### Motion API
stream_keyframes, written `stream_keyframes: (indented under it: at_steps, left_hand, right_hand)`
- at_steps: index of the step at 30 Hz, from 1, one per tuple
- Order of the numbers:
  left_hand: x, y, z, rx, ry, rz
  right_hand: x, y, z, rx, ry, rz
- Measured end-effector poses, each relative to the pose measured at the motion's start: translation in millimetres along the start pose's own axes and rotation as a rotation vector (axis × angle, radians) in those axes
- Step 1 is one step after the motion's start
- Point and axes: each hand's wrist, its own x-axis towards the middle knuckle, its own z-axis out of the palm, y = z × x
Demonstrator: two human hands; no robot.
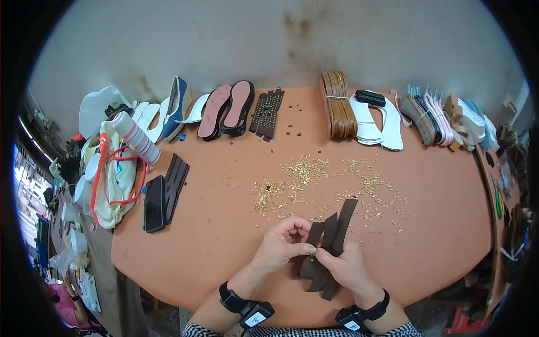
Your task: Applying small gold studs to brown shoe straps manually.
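The left hand (pixel 281 245) in the head view pinched a dark brown piece of strips (pixel 343 223) between thumb and fingers, and the right hand (pixel 345 266) gripped the same piece from the other side, the two thumbs almost meeting at its middle. The piece was held over the near part of the orange-brown table (pixel 196 264), some strip ends fanned up and others hanging below the hands; whether it touched the tabletop could not be told. Just beyond lay loose gold-coloured bits (pixel 305 169), scattered in uneven patches. Farther back, a studded dark piece (pixel 266 115) lay beside a pair of pink-topped black soles (pixel 238 106), with a blue shoe (pixel 175 109) farther left. Toward the right stood a tied bundle of brown strips (pixel 339 112), next to white sole-shaped pieces (pixel 390 126) with a black object (pixel 370 98) on top. On the table's left side, a black phone-like slab (pixel 154 205) lay against flat dark strips (pixel 177 181), near a white bag with red-orange edging (pixel 117 194).
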Motion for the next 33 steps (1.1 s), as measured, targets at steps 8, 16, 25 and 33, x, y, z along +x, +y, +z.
stream_keyframes:
  at_steps: [8, 16, 25, 33]
  left_hand:
    - [2, 2, 1, 0.031, 0.043, -0.065]
    - [2, 3, 4, 0.037, 0.053, -0.097]
    - [2, 0, -1, 0.065, 0.054, -0.073]
    - [-1, 32, -18, 0.151, 0.131, 0.034]
  right_hand:
    - [1, 3, 2, -0.034, 0.022, 0.007]
    - [1, 9, 3, -0.102, 0.039, -0.037]
    - [3, 4, 1, 0.020, -0.029, 0.041]
    - [8, -3, -5, 0.407, 0.005, 0.159]
